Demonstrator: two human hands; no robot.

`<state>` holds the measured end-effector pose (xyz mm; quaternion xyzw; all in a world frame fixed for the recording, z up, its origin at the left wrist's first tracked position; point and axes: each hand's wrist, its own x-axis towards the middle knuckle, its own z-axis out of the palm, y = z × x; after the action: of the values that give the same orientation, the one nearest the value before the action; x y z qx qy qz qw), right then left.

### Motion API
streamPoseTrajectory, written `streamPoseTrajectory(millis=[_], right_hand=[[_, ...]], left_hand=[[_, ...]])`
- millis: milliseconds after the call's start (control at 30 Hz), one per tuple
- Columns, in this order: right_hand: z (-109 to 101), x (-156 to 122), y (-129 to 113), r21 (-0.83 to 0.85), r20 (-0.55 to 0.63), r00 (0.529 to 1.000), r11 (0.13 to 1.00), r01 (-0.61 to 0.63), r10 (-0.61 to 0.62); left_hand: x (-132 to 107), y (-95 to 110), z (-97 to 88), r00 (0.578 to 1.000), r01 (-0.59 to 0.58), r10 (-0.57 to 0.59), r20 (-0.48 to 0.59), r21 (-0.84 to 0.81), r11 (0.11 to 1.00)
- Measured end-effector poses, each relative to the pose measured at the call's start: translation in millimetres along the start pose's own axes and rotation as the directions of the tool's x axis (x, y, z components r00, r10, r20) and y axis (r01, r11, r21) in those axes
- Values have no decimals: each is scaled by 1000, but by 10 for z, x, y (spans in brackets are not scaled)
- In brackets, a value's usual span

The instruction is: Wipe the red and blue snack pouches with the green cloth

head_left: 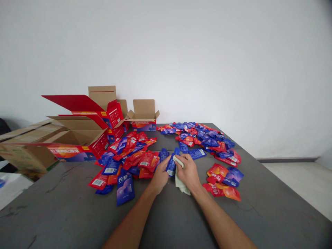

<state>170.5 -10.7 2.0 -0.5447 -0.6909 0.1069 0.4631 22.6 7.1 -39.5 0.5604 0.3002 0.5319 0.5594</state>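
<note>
Between my hands, over the middle of the table, is a blue spout pouch (171, 167) with a white label on its lower part. My left hand (160, 176) grips the pouch by its left edge. In my right hand (188, 171) is a bunched pale cloth (181, 184), pressed against the pouch's right side, with its loose end hanging toward the table. Just behind them lie more blue pouches, one of them (197, 153) on its side. A heap of red and blue pouches (149, 161) sits close to the left of my left hand.
Open red cartons (95, 147) stand at the left, with a smaller open carton (143, 125) at the back. Brown boxes (28, 152) are beyond the table's left side. Another pouch pile (207, 138) spreads along the back right, and several pouches (224, 181) lie right of my hands.
</note>
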Motion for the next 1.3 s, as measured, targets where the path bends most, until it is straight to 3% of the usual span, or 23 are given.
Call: streamPoseTrajectory(millis=[167,400,667,833,967,1100,1200,1300], right_hand=[[97,-90,-36,13,130,990,998,57,-59],[94,-84,-52,57,48,999,998,-2,-1],[114,-64,-30,240,68,996,968,-73,58],[81,-44,-79,377,96,987,913,-158,131],[44,-39,-162,508,112,985,844,-173,134],[42,-44,-217,557,126,985,813,-170,120],[67,-62,-211,444,103,993,891,-96,55],[101,-99,-184,277,102,992,960,42,-73]], left_hand=[[1,98,4,989,54,-67,-134,-101,993],[6,197,40,965,139,-190,-179,-261,955],[64,106,-47,952,26,-37,-305,-41,999],[64,80,-136,887,-9,111,-448,223,975],[68,57,-162,906,-6,139,-400,316,949],[58,73,-67,925,32,30,-379,157,987],[32,122,32,927,65,-96,-362,-97,993],[6,179,68,931,130,-224,-289,-311,941]])
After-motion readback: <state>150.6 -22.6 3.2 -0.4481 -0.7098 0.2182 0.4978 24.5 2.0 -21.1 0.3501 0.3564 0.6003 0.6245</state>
